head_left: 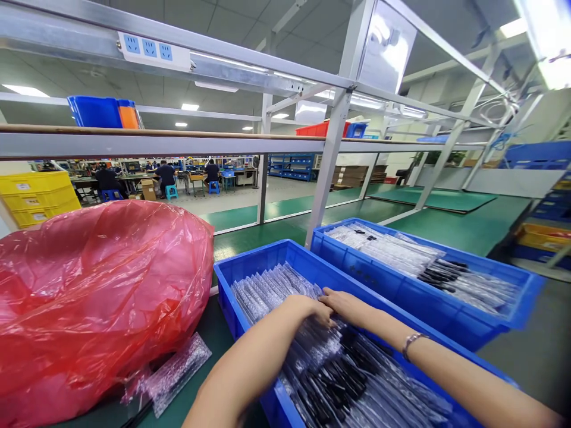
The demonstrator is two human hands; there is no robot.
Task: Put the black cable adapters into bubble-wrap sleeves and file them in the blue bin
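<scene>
Both hands are inside a long blue bin (pixel 250 258) packed with rows of clear bubble-wrap pouches (pixel 270 291). My left hand (pixel 317 310) is closed, its fingers curled down over the upper edge of a pouch near the bin's middle. Right beside it, my right hand (pixel 341 303) pinches at the far end of the same row, fingertips almost touching the left ones. What exactly lies between the fingers is partly hidden. Closer to me in the bin, black cable-like parts (pixel 341 377) show among more pouches.
A second blue bin (pixel 446 306) with similar pouches stands behind on the right. To the left bulges a large red plastic bag (pixel 102 285), with a loose bubble-wrap pouch (pixel 178 374) beside it. A metal frame post (pixel 330 154) rises behind the bins. Several people sit far off.
</scene>
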